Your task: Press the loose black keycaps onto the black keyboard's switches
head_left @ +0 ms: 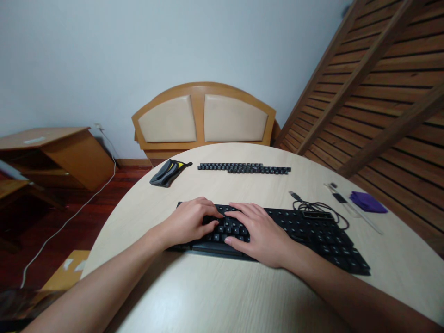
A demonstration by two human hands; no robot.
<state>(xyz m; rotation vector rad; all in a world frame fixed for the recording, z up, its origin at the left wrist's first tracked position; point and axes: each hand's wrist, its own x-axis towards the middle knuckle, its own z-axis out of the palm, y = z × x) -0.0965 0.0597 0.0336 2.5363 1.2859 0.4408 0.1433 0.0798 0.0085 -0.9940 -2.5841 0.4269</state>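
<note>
A black keyboard (322,236) lies on a pale round table (208,296), slightly skewed, with its right end nearer me. My left hand (190,221) rests over its left part, with the index finger and thumb stretched out across the keys. Over the middle keys is my right hand (262,231), fingers extended and thumb apart, near the space bar. The index fingertips of both hands nearly meet on the upper rows. Neither hand visibly grips anything. Many keys are hidden under the hands. Loose black keycaps (243,167) stand in two rows farther back.
A dark grey and yellow folded item (169,173) lies back left. Behind the keyboard is its coiled cable (312,204). At right are a slim white stick-like tool (369,222) and a folded purple cloth (367,202). A slatted wooden panel (381,92) leans beyond.
</note>
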